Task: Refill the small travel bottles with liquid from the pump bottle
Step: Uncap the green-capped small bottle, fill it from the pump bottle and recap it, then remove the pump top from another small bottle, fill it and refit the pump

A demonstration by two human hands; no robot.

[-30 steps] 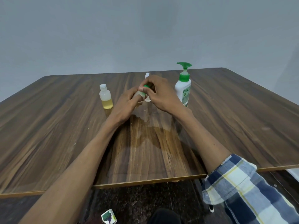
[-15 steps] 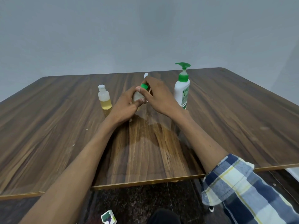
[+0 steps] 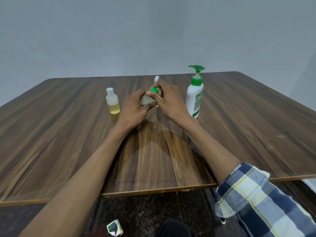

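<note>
The left hand [image 3: 136, 106] was wrapped around a small clear bottle [image 3: 145, 100], holding it upright at mid-table, while the right hand [image 3: 168, 101] pinched its green cap [image 3: 153, 89] between thumb and fingertips. Whether the cap was coming off or going on could not be told.

Risks, as judged: the bottle was light and mostly hidden in the fingers, so a hard twist could squeeze it and push liquid out once the cap loosened. The cap was tiny and could slip from the pinch and roll across the table. The right wrist sat just beside the pump bottle [image 3: 195, 98], which stood tall and narrow; a sweep of the forearm could knock it over. A 2nd travel bottle [image 3: 112, 102], white-capped and roughly half full of yellow liquid, stood near the left hand and could be nudged too. A 3rd white cap [image 3: 156, 79] showed behind the right fingers; what it belonged to was hidden.

The table [image 3: 248, 134] was dark wood-grain laminate, glossy enough to mirror the arms, so probably slick under a spill. Behind it rose a plain grey wall [image 3: 153, 31]. Below the near edge lay a dark speckled floor [image 3: 145, 211] with a small torn wrapper [image 3: 114, 229].
</note>
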